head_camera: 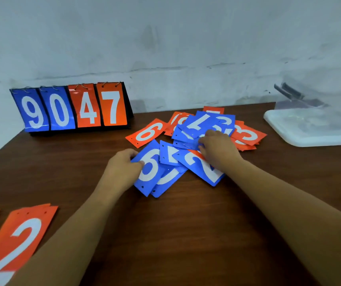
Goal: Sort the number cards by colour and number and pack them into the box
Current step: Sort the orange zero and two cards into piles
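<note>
The blue 6 card (151,168) is pinched at its far left corner by the left hand (124,164), thumb on top. The card lies just right of that grip, long axis running back toward the person, punched end nearest. The right hand (217,151) is laid on the mixed pile (204,124), fingers curled; whether a card is held there cannot be told. The box (289,139) is set well apart at far right, nearer the right hand.
</note>
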Motion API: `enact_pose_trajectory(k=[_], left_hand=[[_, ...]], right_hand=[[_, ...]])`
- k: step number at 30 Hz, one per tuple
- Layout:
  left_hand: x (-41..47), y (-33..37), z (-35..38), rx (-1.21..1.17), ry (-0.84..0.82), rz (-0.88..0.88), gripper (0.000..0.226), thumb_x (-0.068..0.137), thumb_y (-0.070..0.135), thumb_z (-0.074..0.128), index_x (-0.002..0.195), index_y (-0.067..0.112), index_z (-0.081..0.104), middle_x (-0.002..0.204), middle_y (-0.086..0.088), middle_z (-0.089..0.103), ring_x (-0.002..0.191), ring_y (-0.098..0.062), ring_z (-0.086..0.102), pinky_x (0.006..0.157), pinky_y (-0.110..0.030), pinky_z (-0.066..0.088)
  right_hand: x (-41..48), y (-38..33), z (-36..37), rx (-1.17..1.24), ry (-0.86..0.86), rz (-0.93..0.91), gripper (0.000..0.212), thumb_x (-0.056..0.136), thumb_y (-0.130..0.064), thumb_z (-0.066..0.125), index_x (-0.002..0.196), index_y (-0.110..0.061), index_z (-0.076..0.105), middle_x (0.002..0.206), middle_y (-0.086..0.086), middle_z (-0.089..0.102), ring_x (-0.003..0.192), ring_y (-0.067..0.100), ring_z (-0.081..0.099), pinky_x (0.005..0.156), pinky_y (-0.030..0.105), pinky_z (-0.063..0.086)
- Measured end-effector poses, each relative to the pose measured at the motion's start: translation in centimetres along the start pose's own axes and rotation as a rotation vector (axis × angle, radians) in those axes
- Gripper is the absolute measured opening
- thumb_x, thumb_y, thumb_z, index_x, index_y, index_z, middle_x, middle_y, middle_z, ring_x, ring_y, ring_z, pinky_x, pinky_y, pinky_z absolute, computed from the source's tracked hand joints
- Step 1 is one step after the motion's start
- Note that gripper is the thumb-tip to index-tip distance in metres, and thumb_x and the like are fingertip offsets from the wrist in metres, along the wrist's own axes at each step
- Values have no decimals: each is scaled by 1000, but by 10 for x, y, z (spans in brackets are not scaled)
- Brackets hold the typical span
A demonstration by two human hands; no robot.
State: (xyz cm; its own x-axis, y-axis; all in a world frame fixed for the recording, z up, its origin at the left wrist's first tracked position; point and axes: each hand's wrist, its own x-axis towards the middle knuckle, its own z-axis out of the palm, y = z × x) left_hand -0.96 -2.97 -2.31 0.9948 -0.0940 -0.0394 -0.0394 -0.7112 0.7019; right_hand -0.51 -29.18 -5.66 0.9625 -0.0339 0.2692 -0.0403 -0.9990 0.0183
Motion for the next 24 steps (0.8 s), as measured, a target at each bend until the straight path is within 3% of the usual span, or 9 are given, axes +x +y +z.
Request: enact_pose_trajectory(k=[2, 4, 7, 11, 13, 17, 19, 22, 24], left_hand=[[-9, -5, -10, -59, 51, -33, 12, 95, 20, 59, 105, 13, 60, 109, -5, 64, 89, -16, 60, 51, -21, 39], [-20, -10, -18, -131, 98, -63, 10, 95, 20, 58, 102, 13, 59, 104, -4, 63, 86, -16, 61, 51, -22, 40], [-41, -17, -24, -227, 149, -69, 9, 96, 21, 57, 101, 13, 58, 98, 0, 62, 84, -13, 61, 52, -23, 41], [-65, -23, -19, -383, 119, -118, 13, 95, 21, 59, 106, 13, 59, 104, -2, 66, 90, -16, 65, 56, -24, 47], [-73, -27, -15, -496, 92, -167, 19, 95, 18, 59, 113, 15, 61, 110, -3, 68, 91, -16, 68, 63, -29, 53], [-91, -30, -15, -824, 10, -225, 22, 95, 3, 51, 112, 13, 61, 110, -6, 71, 91, -23, 71, 67, -38, 58], [-104, -26, -18, -1015, -55, -220, 24, 95, -2, 49, 112, 11, 60, 110, -8, 72, 93, -26, 72, 70, -41, 59], [-120, -21, -21, -1253, -157, -162, 29, 98, -1, 43, 121, 8, 59, 116, -11, 71, 102, -29, 71, 76, -45, 61], [-128, -19, -19, -1390, -217, -127, 29, 104, 12, 38, 126, 9, 57, 120, -12, 70, 109, -33, 67, 85, -53, 57]], right_hand=[[-21, -6, -2, 129, -30, 16, 40, 94, -47, 51, 116, -17, 65, 122, 5, 52, 115, 25, 48, 100, 42, 39], [-42, -12, -7, 238, -64, 27, 42, 91, -51, 56, 115, -17, 62, 128, 4, 49, 119, 25, 47, 103, 40, 39], [-67, -23, -17, 218, -55, -23, 32, 97, -40, 52, 118, -16, 54, 121, 5, 55, 110, 24, 53, 94, 38, 45], [-88, -40, -36, -13, -26, -180, 25, 101, -25, 45, 122, -17, 55, 116, 5, 60, 101, 23, 58, 90, 36, 44], [-96, -45, -46, -45, 95, -150, 23, 99, -23, 46, 115, -15, 60, 110, 4, 63, 97, 25, 60, 93, 37, 41], [-115, -56, -70, 265, 563, 38, 5, 85, -14, 64, 89, -12, 65, 93, 4, 60, 89, 25, 56, 81, 39, 45], [-128, -72, -79, 322, 650, 19, 3, 85, -16, 63, 85, -13, 65, 91, 2, 60, 88, 23, 54, 81, 36, 42], [-151, -98, -82, 335, 579, -124, 14, 87, -23, 54, 86, -14, 66, 92, 0, 62, 89, 23, 58, 84, 34, 42], [-165, -113, -78, 327, 489, -212, 12, 86, -22, 60, 90, -16, 69, 97, -1, 65, 94, 21, 61, 87, 37, 47]])
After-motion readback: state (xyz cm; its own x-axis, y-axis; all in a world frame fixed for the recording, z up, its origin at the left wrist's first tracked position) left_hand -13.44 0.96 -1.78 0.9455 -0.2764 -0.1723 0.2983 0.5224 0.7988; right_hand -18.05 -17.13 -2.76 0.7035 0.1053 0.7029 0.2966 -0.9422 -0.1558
